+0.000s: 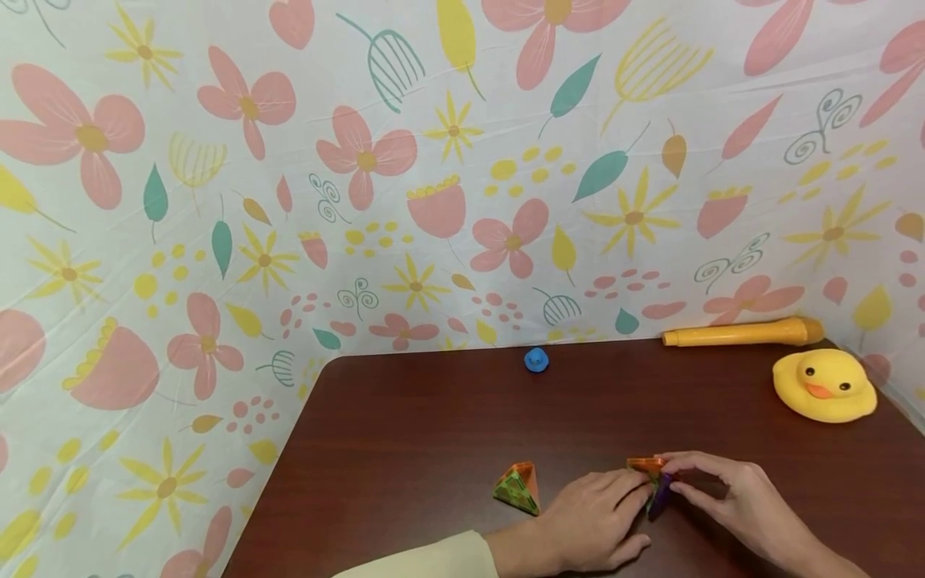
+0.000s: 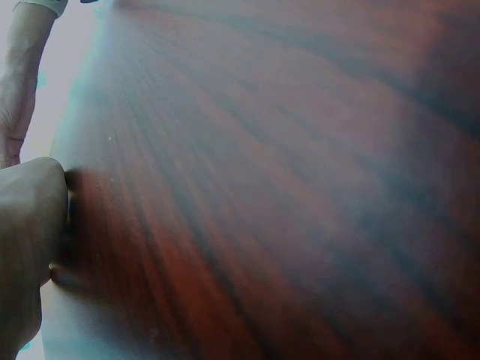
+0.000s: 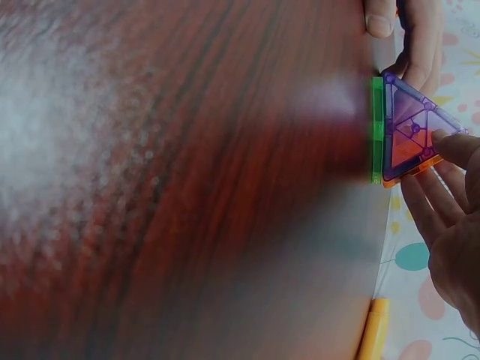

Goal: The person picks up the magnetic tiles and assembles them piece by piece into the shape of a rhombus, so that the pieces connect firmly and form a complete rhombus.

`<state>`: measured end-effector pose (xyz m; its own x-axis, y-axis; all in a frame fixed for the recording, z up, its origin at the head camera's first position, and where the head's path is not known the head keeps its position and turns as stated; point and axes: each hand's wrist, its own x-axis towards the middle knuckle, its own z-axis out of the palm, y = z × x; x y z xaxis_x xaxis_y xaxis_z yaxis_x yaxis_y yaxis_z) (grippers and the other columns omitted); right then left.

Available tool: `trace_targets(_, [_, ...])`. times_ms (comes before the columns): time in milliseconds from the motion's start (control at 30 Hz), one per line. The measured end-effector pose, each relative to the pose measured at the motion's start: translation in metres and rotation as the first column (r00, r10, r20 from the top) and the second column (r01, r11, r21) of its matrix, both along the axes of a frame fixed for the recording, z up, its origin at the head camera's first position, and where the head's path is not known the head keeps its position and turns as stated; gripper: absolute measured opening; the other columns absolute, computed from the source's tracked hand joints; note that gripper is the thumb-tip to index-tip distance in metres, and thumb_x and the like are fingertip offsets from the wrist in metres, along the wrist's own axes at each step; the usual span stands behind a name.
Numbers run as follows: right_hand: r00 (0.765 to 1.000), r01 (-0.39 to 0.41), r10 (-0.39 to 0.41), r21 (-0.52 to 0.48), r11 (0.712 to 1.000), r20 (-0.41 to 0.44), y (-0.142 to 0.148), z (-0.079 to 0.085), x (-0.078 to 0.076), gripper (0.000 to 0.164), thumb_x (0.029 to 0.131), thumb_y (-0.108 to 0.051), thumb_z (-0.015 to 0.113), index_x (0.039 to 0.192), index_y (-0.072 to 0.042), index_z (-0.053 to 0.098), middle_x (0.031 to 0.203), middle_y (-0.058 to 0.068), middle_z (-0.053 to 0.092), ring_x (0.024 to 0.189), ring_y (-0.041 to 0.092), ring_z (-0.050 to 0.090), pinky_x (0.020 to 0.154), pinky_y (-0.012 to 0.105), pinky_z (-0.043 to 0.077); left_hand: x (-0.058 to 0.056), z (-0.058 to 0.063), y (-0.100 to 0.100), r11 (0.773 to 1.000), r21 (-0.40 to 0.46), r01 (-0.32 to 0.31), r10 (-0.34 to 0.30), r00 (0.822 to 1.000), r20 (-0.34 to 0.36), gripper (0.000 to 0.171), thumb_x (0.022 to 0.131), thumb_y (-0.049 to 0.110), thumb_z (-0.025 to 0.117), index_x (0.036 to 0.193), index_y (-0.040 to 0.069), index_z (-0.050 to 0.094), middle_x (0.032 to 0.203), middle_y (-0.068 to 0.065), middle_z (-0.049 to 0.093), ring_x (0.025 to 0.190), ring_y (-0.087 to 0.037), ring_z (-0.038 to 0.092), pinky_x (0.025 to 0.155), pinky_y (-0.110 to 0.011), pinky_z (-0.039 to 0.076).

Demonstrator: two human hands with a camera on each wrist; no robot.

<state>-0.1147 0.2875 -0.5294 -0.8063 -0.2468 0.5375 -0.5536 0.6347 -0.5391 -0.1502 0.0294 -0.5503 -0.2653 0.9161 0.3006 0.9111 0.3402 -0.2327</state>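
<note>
Translucent triangular magnetic tiles stand joined in front of me: a purple tile (image 3: pixel 411 124), a green tile (image 3: pixel 377 127) along the table side and an orange tile (image 1: pixel 645 464). My right hand (image 1: pixel 747 502) pinches them from the right, thumb on the purple face and fingers on the orange side. From the left, my left hand (image 1: pixel 596 518) touches the tiles with its fingertips, its thumb apart from them. Left of that hand sits a small pyramid (image 1: pixel 516 488) of green and orange tiles. The left wrist view shows part of a hand, with the tiles hidden.
The dark wooden table (image 1: pixel 405 425) meets a flower-print cloth (image 1: pixel 433 201) at its back and left. A small blue toy (image 1: pixel 536 360) sits at the back edge. A yellow microphone-shaped toy (image 1: pixel 744 331) and a yellow duck face (image 1: pixel 825 385) lie at the back right.
</note>
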Motion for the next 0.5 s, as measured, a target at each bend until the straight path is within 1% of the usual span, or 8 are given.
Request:
trace_targets(167, [1.000,0.007,-0.007,-0.008,1.000,0.007,-0.0002,-0.0008,-0.0002,0.057,0.068,0.013,0.092,0.109,-0.023,0.079,0.108,-0.007,0.078,0.100,-0.009,0.066,0.071,0.009,0.052,0.0005,0.0000,-0.0003,1.000,0.004,0.000,0.000,1.000,0.000,0.060,0.109,0.050,0.051,0.153,0.009,0.055,0.152,-0.004,0.053,0.141,-0.013,0.051,0.114,-0.021,0.039])
trace_targets(367, [1.000,0.012,-0.011,-0.005,1.000,0.018,0.0001,0.0002,-0.0002,0.057,0.068,0.014,0.092,0.109,-0.024,0.078,0.108,-0.007,0.078,0.100,-0.009,0.066,0.072,0.008,0.052,-0.0011,-0.0012,0.0003,1.000,0.012,0.008,-0.008,1.000,-0.009,0.060,0.108,0.049,0.052,0.152,0.008,0.056,0.152,-0.004,0.054,0.141,-0.013,0.051,0.113,-0.020,0.039])
trace_targets(500, [0.999,0.012,-0.012,-0.003,1.000,0.031,0.0000,0.0003,-0.0001,0.057,0.068,0.013,0.092,0.108,-0.024,0.078,0.109,-0.008,0.078,0.100,-0.009,0.066,0.072,0.009,0.052,0.0001,-0.0012,0.0002,1.000,-0.005,-0.008,0.008,1.000,0.001,0.060,0.109,0.050,0.050,0.153,0.010,0.055,0.153,-0.003,0.053,0.141,-0.012,0.050,0.113,-0.020,0.040])
